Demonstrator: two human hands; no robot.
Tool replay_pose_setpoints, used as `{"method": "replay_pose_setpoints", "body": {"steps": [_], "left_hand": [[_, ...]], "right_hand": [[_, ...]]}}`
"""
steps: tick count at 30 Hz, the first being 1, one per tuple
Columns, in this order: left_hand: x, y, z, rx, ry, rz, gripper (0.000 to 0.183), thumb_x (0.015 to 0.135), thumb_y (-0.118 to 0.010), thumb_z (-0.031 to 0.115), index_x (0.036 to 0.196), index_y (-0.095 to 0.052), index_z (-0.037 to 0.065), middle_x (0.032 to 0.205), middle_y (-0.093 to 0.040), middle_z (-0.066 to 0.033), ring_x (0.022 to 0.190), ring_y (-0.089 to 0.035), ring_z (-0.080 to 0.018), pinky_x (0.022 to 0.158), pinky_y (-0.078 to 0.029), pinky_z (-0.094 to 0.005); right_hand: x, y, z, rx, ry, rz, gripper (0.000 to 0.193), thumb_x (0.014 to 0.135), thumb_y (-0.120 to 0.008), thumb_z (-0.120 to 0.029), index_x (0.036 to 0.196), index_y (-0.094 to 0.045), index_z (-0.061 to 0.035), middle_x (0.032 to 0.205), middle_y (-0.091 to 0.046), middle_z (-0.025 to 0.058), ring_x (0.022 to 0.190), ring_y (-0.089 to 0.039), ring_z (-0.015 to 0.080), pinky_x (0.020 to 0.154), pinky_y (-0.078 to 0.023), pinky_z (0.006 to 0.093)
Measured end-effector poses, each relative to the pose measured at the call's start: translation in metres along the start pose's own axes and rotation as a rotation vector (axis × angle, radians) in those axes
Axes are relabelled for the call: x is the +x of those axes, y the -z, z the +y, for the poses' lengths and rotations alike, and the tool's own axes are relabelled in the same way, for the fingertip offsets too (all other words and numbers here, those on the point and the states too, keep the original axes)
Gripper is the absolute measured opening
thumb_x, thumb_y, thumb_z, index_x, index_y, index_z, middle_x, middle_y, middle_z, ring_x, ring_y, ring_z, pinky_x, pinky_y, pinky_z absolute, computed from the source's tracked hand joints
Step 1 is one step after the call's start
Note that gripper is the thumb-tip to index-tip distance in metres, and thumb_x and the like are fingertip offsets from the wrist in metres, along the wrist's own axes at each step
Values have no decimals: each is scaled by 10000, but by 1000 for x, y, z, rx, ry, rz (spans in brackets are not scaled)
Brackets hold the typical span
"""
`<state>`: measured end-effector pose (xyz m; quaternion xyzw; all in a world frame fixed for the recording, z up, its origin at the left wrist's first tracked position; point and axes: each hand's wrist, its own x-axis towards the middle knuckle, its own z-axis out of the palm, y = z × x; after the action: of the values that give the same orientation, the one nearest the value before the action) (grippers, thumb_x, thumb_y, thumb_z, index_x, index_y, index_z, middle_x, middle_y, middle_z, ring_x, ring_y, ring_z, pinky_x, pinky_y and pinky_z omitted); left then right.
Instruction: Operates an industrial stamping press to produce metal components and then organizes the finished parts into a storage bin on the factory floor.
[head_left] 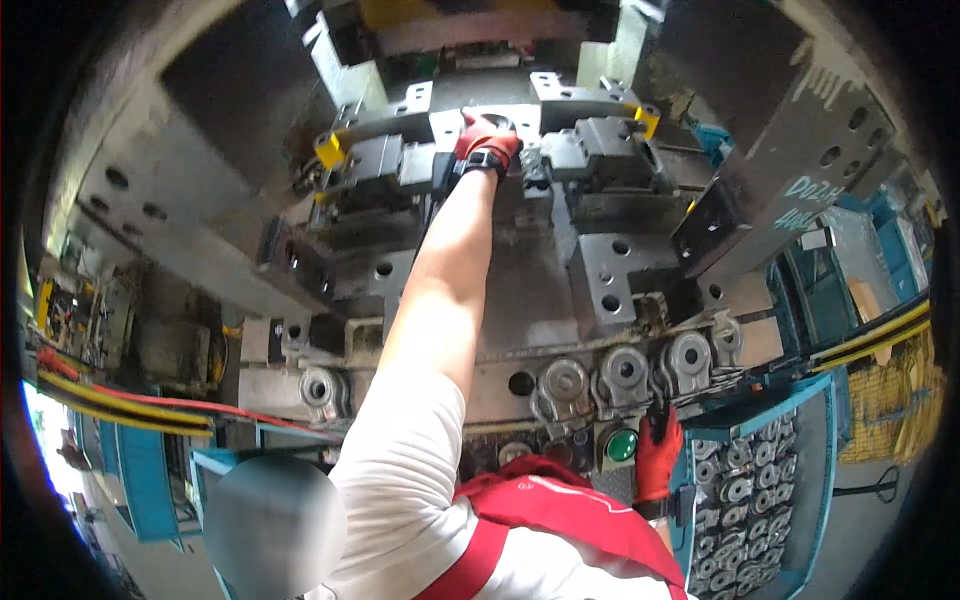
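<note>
My left arm stretches far forward into the press, a black watch on its wrist. At the middle of the die, my left hand [487, 138], in a red glove, is closed over a dark, rounded spot; what it holds there is hidden. Grey die blocks [375, 160] with yellow pieces stand on both sides of it. Low on the right, my right hand [656, 462], also gloved in red with black fingertips, has its fingers apart, close below a ring-shaped metal part [688, 358]. Next to this hand is a green push button [621, 445].
More ring-shaped metal parts [625, 372] line the front ledge, with a single metal part [322, 390] at its left. A blue bin [825, 480] full of such parts stands at right. Thick steel posts flank the die. A red hose [190, 393] runs along the left.
</note>
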<state>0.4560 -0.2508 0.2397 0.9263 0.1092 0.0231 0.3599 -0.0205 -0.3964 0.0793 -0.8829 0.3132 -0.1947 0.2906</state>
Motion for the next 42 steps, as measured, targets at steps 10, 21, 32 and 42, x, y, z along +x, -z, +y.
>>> {"method": "replay_pose_setpoints", "body": {"steps": [10,21,32,42], "left_hand": [[-230,94,-122,-169,-673,297,918,540,-686,385,1244,-275,-35,963,-521,-225,869,-539,-357,743,-436,-412],[-340,178,-342,192,68,250,984,540,-681,358,1321,-172,44,973,-531,-234,877,-541,-347,751,-434,-407],[-227,164,-440,257,137,220,1092,561,-660,553,1315,-121,-25,925,-576,-224,865,-557,-355,733,-449,-396],[-250,171,-422,-194,25,553,781,732,-626,224,1325,-173,-7,1304,-311,-235,1206,-334,-297,987,-264,-344]], "right_hand": [[66,-52,-13,-443,76,-358,997,606,-686,-458,1301,-173,40,1058,-516,262,963,-507,387,818,-404,412],[68,-44,-19,-374,263,-430,922,636,-673,-355,1311,-159,6,1031,-516,298,981,-494,407,823,-392,408],[47,-16,-50,-337,246,-383,934,578,-718,-290,1321,-208,-41,1124,-468,252,1056,-462,348,862,-384,402],[70,35,-247,450,330,-547,827,599,-682,-195,1286,-267,-1,1107,-528,153,1022,-514,210,854,-394,302]]}}
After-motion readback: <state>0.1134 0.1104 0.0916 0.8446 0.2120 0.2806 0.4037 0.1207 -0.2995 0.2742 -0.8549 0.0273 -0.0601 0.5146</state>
